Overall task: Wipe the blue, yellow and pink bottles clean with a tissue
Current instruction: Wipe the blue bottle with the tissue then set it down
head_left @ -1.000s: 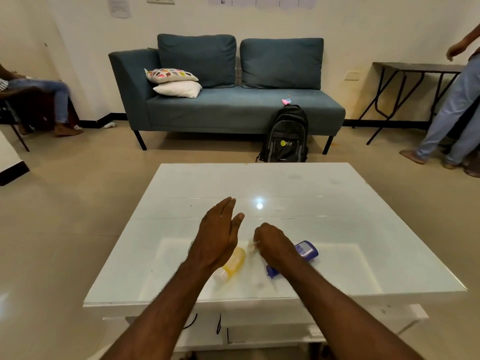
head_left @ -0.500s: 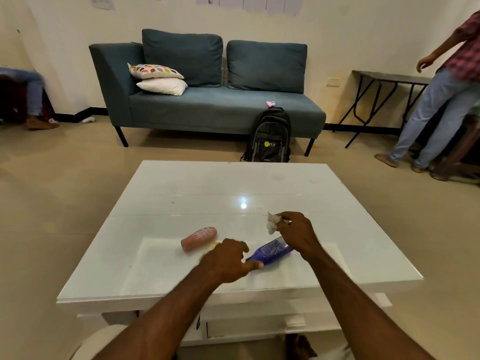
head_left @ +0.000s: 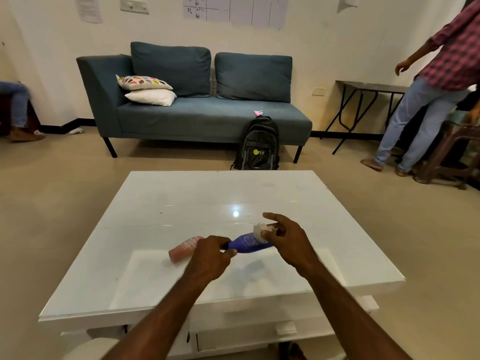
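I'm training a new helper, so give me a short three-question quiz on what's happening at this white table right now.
1. True or false: a hand is holding the pink bottle.
2. What does the right hand hold against the blue bottle? A tissue, B sponge, C brush.
3. Which hand grips the blue bottle at its cap end?
Key: 1 false, it lies on the table; 2 A; 3 the left hand.
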